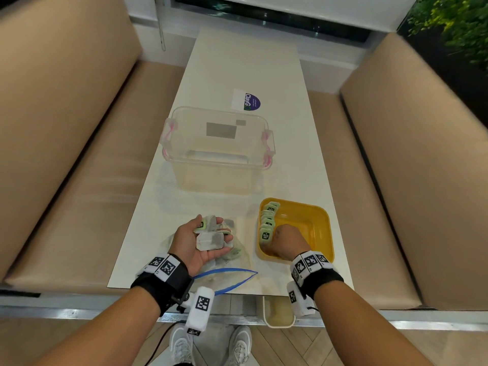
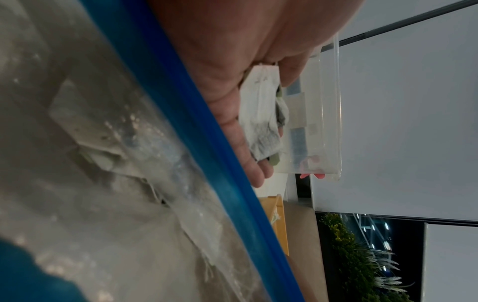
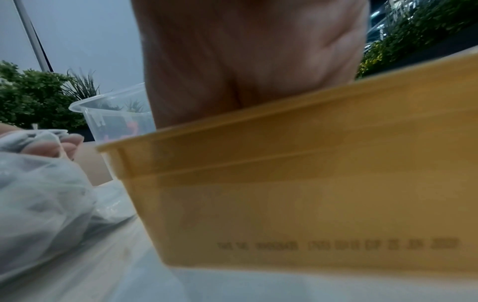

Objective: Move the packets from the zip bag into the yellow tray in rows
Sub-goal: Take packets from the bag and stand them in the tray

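White table [image 1: 237,75] between tan benches [image 1: 66,128] — left hand [image 1: 192,244] cups packets [image 1: 211,240]; right hand [image 1: 286,240] fingers hidden in yellow tray [image 1: 320,233].

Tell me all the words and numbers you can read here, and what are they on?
"ClayG": on the purple and white sticker on the white table.
Small print beside it on the sticker: too small to read.
Green packets in the yellow tray: dark label, too blurred to read.
Printed code on the yellow tray's outer wall: too blurred to read.
Black and white squares on the wristbands: patterns, not words.
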`<state>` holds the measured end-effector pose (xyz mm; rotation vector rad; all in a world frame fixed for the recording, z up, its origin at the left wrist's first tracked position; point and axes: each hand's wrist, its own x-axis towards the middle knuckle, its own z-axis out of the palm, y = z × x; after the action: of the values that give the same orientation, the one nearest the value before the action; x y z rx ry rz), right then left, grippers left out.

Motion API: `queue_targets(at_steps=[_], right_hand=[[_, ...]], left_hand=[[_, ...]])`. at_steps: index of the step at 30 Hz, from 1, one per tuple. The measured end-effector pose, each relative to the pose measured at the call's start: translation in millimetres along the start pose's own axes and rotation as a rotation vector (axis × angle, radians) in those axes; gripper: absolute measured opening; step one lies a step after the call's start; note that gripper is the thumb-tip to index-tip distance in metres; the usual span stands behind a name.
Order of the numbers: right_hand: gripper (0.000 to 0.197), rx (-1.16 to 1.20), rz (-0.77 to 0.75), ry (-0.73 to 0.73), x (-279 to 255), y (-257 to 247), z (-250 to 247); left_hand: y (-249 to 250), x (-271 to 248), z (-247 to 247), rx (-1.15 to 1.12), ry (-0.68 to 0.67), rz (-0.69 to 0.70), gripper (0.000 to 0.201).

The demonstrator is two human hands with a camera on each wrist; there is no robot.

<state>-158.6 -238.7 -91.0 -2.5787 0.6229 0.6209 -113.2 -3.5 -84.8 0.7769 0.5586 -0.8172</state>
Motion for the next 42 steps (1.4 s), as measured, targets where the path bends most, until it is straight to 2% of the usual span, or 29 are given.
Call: queue_targets(at_steps=[5,11,13,15,16,18,19,21,23,26,31,37,42], right_hand=[[0.032,0.045,-0.012,-0.006,1,2,-1],[0.031,-0.005,0.012,-0.037,4,9,-4],[0.035,-0.007,0.051,0.006,3,10,-15],[0.027,0.065,0.034,0.149,-5,7,-27],[0.021,0.139,-0.026,0.247,-11,1,-31],[0.014,0.258,-0.278,0.393,-30,-20,-33],[0.011,0.263,-0.428,0.4,-41,-33,-29],[0.009,0.205,-0.653,0.319,-58,-59,-13],[0.018,0.142,-0.736,0.236,-63,-77,8],[0.037,0.192,-0.76,0.134,-59,-90,30],[0.048,0.228,-0.777,0.073,-53,-90,37],[0.036,0.171,-0.773,0.151,-53,-92,31],[0.027,0.19,-0.659,0.202,-58,-97,27]], left_hand=[[0,1,0,-0.006,-0.002,-0.012,0.049],[1,-1,0,-0.011,-0.013,-0.013,0.048],[1,-2,1,-0.018,-0.019,-0.017,0.048],[2,-2,0,-0.032,-0.022,-0.024,0.048],[1,-3,0,-0.038,-0.022,-0.027,0.048],[1,-4,1,-0.043,-0.021,-0.036,0.048],[0,-4,2,-0.046,-0.021,-0.036,0.048],[-1,-4,3,-0.044,-0.019,-0.028,0.049],[-2,-6,5,-0.063,-0.022,-0.023,0.049],[-3,-9,8,-0.077,-0.019,-0.027,0.052],[-3,-8,9,-0.064,0.01,0.006,0.054],[-3,-8,14,-0.042,-0.03,-0.014,0.057],[-1,-7,16,-0.018,-0.022,-0.006,0.057]])
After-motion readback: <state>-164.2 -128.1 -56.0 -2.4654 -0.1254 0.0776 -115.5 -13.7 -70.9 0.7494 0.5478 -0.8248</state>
